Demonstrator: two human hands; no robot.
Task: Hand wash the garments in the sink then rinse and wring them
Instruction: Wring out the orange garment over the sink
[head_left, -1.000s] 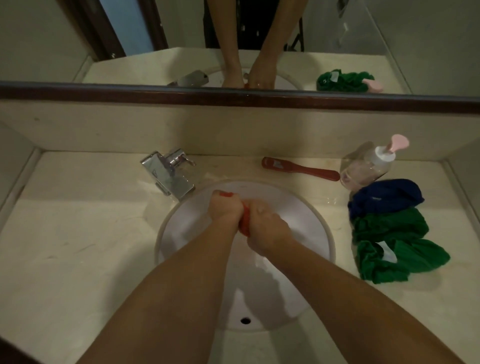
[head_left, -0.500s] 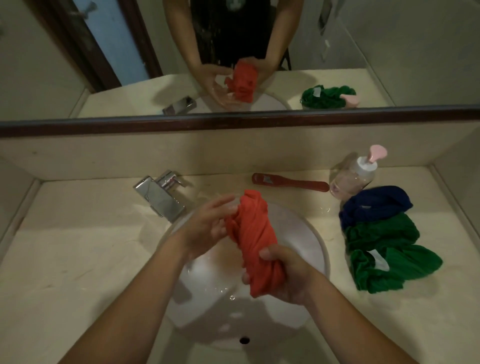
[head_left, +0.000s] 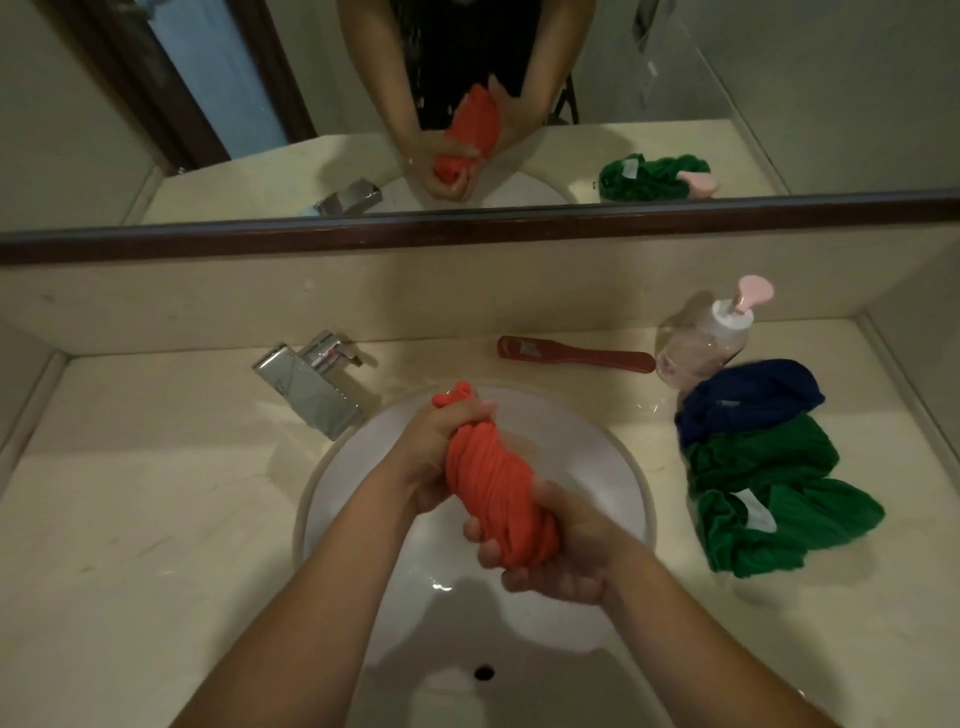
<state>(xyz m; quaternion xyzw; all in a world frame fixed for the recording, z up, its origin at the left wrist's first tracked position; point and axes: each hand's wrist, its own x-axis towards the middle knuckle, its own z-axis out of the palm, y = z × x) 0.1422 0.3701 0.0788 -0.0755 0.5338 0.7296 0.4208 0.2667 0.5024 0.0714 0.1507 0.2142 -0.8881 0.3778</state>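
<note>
1. We see left hand (head_left: 441, 441) gripping top of twisted orange garment (head_left: 493, 488).
2. Right hand (head_left: 563, 564) fingers curl round its lower end.
3. It's held over the sink (head_left: 618, 467); green garment (head_left: 769, 499), blue garment (head_left: 753, 395) on surface (head_left: 130, 519), right.

A second ago my left hand (head_left: 436, 447) and right hand (head_left: 566, 561) are fisted together low in the sink (head_left: 587, 457), the cloth (head_left: 493, 493) nearly hidden. Now both hold it lifted clear of the basin. Half a second ago the left hand's fingers lie open against the top end. Now they grip that end, a small nub showing past the fist. The cloth is now a tighter, twisted roll.
</note>
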